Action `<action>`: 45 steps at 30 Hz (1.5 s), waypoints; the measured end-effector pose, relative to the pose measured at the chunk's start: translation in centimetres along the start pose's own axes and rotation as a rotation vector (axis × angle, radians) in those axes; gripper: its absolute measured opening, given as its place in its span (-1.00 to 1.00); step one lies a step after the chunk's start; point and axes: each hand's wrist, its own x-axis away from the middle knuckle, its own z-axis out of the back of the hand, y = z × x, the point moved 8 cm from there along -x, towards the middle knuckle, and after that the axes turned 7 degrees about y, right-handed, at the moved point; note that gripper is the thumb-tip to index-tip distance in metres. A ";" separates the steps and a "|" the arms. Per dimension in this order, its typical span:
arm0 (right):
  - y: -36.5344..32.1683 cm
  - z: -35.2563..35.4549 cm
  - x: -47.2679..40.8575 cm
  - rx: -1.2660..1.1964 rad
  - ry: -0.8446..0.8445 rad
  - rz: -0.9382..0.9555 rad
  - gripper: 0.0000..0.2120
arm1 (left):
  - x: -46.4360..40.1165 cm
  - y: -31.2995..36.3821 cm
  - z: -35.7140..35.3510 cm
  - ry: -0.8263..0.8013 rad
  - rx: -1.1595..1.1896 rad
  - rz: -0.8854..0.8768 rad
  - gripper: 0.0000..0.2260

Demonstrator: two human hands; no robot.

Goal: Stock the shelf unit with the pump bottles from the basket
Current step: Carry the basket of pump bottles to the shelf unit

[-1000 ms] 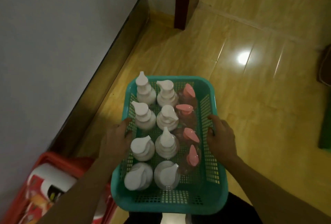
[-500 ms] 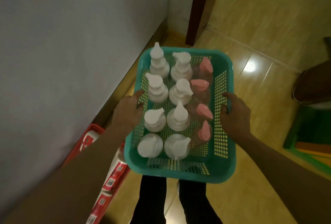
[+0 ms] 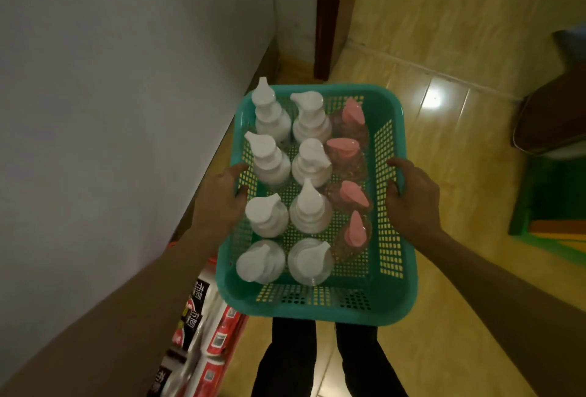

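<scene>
A teal plastic basket point(image 3: 393, 298) with perforated walls is held in the air above the floor. Inside it stand several clear pump bottles with white heads point(image 3: 309, 206) in two rows on the left, and several smaller ones with pink heads point(image 3: 344, 147) along the right. My left hand point(image 3: 222, 200) grips the basket's left rim, thumb over the edge. My right hand point(image 3: 412, 200) grips the right rim the same way. No shelf unit shows in this view.
A grey wall point(image 3: 111, 111) runs close on the left. Below it sits a red crate of boxed goods point(image 3: 203, 342). A dark wooden door frame point(image 3: 326, 15) stands ahead. A green step or mat point(image 3: 551, 206) and a brown object lie at right on the yellow tiled floor.
The basket has come up off the floor and now hangs higher, with my legs visible beneath it. Both hands keep the same grip on the rims.
</scene>
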 end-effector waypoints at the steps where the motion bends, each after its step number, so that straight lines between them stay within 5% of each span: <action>1: 0.4 0.0 0.4 -0.004 0.003 -0.013 -0.62 | -0.2 0.2 -0.3 -0.013 0.000 -0.015 -0.60; 11: 7.1 2.7 6.7 -0.015 0.155 -0.310 -0.63 | -2.7 7.0 -4.9 -0.177 0.016 -0.296 -0.60; 19: 14.7 10.3 14.5 0.013 0.321 -0.557 -0.62 | 0.5 19.5 -9.9 -0.352 0.044 -0.571 -0.60; 45: 45.0 33.1 47.2 -0.069 0.631 -1.205 -0.65 | 32.3 59.4 -30.3 -0.673 -0.007 -1.141 -0.63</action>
